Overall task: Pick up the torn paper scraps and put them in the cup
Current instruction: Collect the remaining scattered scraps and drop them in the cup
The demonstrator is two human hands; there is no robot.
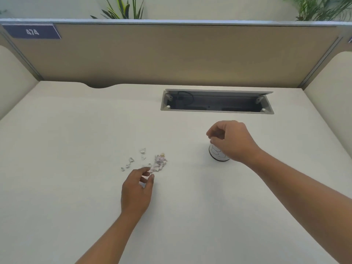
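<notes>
Several torn paper scraps [159, 162] lie in a small heap on the white desk, with a few loose bits [131, 160] scattered to its left. My left hand [138, 189] hovers just in front of the heap, fingers loosely curled, thumb and fingertips near its front edge; I cannot tell whether they hold a scrap. A white cup [217, 154] with a dark base stands to the right. My right hand [229, 141] sits directly over the cup's mouth and hides it, fingers bunched downward; whether they pinch a scrap is hidden.
An open cable tray [217, 101] is cut into the desk [76, 140] behind the cup. A beige partition [171, 54] with a "474" label closes the back, and curved side panels stand at both ends. Plants rise behind the partition.
</notes>
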